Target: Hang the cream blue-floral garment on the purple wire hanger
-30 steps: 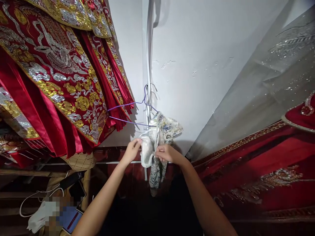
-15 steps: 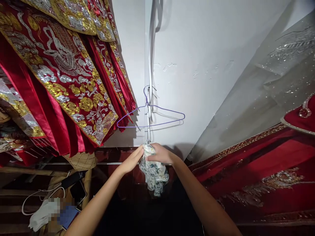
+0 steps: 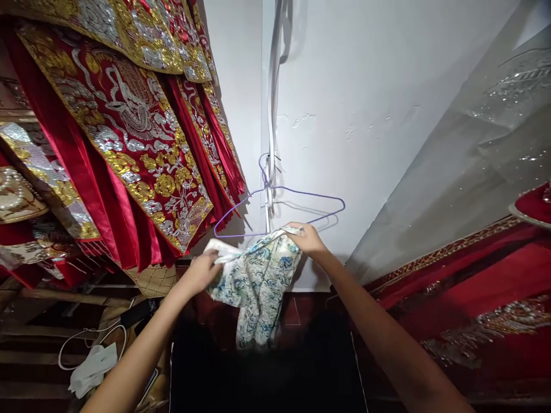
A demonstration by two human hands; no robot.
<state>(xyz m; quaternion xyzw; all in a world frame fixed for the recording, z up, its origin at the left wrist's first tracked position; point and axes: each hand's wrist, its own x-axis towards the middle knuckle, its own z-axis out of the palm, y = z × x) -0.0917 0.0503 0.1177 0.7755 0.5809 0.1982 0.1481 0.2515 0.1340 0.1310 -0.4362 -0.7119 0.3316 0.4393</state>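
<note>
Between my two hands a white garment (image 3: 262, 281) with a blue and green swirl print is stretched out, its lower part hanging down. My left hand (image 3: 205, 269) grips it at the left side, by a white edge. My right hand (image 3: 303, 238) pinches its upper right edge. Just above and behind the cloth a purple wire hanger (image 3: 307, 193) hangs from a hook by a white vertical strip. The garment's top edge overlaps the hanger's lower bar, and whether they touch I cannot tell. What kind of garment it is does not show clearly.
Red costumes (image 3: 146, 132) with gold and silver embroidery hang at the left. On the right are a sheer sparkling fabric (image 3: 508, 132) and a red beaded cloth (image 3: 482, 298). A white cable (image 3: 69, 347) and crumpled white tissue (image 3: 92, 367) lie at lower left against bamboo slats.
The bunched garment has been opened out. My hands moved apart and up, the left one leftward and the right one rightward, bringing the cloth up to the hanger. The view has shifted slightly.
</note>
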